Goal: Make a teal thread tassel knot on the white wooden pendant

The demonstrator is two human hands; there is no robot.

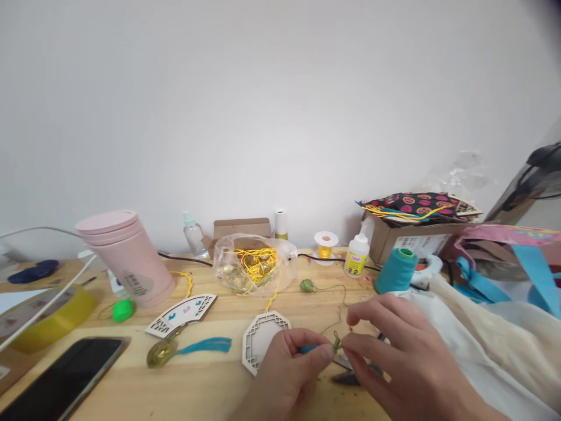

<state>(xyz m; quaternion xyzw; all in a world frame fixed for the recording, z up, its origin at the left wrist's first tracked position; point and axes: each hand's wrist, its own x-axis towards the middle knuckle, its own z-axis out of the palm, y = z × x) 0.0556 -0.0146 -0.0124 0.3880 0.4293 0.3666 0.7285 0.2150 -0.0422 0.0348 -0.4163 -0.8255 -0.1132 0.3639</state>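
My left hand is closed in a pinch on a small blue piece, just right of the octagonal wooden frame. Against its fingertips stands a small green cord loop. My right hand pinches the green cord from the other side, its upper fingers curled above. A thin green strand leads back to a small ball of green cord. Under the hands lies a dark-handled tool, partly hidden. A fan-shaped wooden piece with a blue tassel lies to the left.
A phone, yellow tape roll and pink cup stand or lie left. Behind are a plastic bag of yellow cord and a glue bottle. At right are a teal thread cone, cardboard box and white cloth.
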